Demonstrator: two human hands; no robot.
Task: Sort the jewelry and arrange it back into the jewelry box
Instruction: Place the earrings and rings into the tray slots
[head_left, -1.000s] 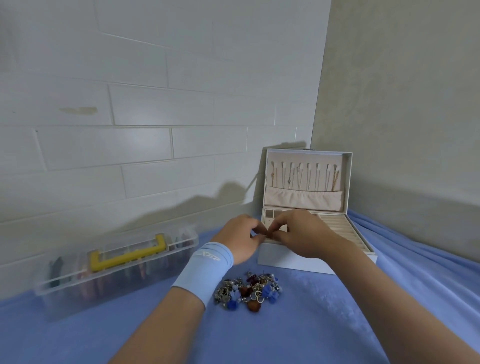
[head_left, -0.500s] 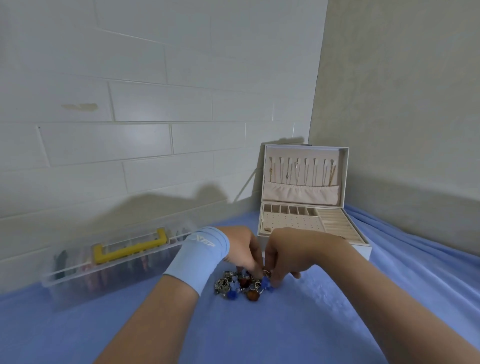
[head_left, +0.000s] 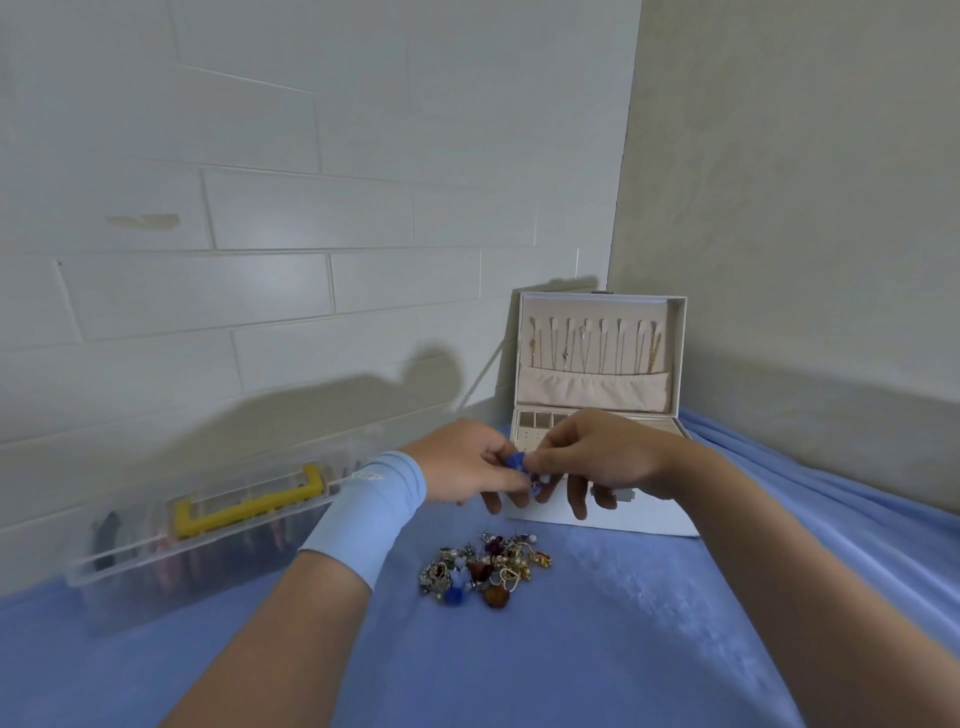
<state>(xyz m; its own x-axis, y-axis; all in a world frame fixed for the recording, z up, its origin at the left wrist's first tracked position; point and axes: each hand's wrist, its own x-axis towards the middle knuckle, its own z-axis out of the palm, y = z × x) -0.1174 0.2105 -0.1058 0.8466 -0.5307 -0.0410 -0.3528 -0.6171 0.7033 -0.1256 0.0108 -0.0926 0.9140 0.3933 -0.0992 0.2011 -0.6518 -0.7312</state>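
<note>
We see the left hand (head_left: 462, 462) and right hand (head_left: 597, 457) raised together, fingertips of both pinching one small blue jewelry piece (head_left: 517, 461) just in front of the open white jewelry box (head_left: 649, 522), above the mixed jewelry pile (head_left: 483, 569) on the blue cloth (head_left: 571, 649).

Left hand (head_left: 460, 464) and right hand (head_left: 602, 457) meet in front of the open jewelry box (head_left: 655, 520), pinching one small blue piece (head_left: 517, 461) between them (type not discernible). Jewelry pile (head_left: 483, 569) lies on the blue cloth (head_left: 597, 654), below the hands. Clear plastic case (head_left: 208, 540), yellow handle, stands left.
</note>
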